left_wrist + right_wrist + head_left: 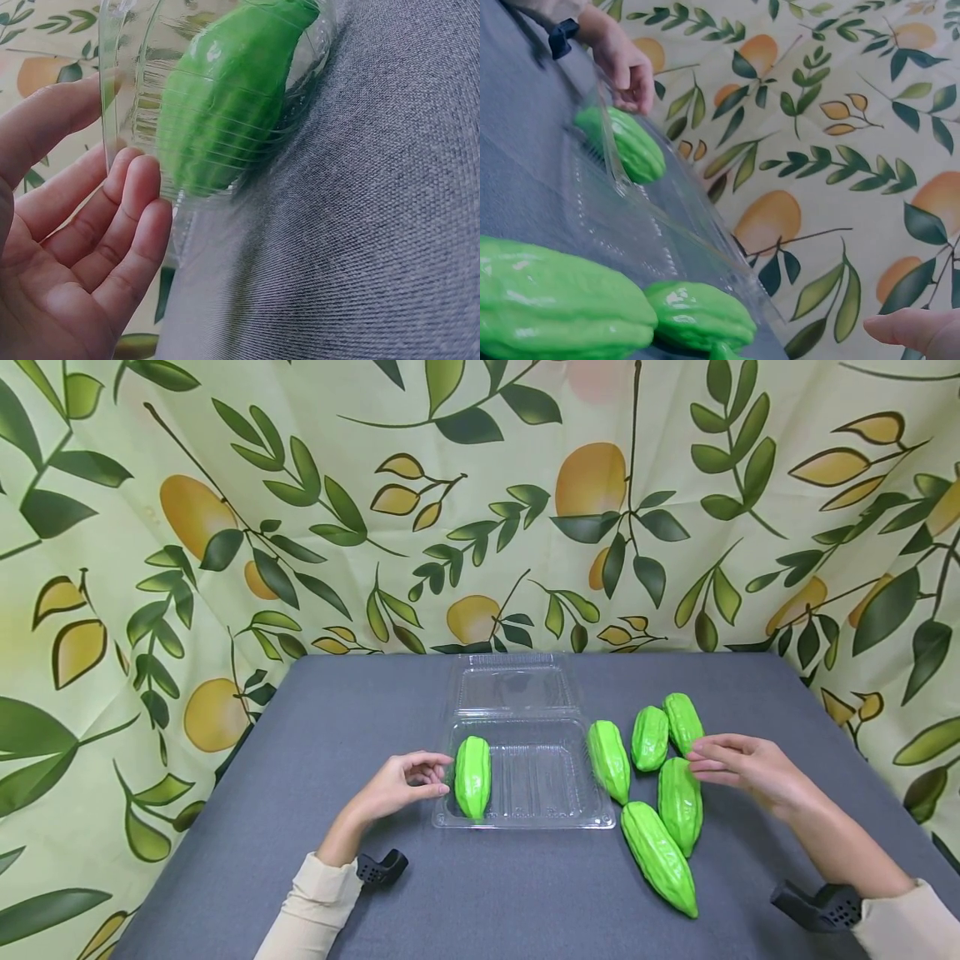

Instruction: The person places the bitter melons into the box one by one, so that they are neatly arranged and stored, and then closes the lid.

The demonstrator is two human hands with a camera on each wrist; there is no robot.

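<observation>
A clear plastic clamshell box (540,814) lies with its lid (513,689) folded back, away from me. One glossy green ridged gourd (472,777) sits lengthwise at the left inside the box. My left hand (412,777) is at the box's left rim, fingers loosely bent and fingertips right at the plastic; the left wrist view shows the gourd (225,105) through the wall. My right hand (750,768), fingers fairly straight, hovers by the right-hand gourds, its fingertips overlapping the edge of a back gourd (682,722) and just above a nearer one (680,806).
Further gourds lie right of the box: one along its right edge (609,760), a short one (649,739) behind, and a long one (660,860) toward me. Beneath is a grey cloth-covered table (360,702). A leaf-and-fruit patterned curtain (510,552) hangs behind and at both sides.
</observation>
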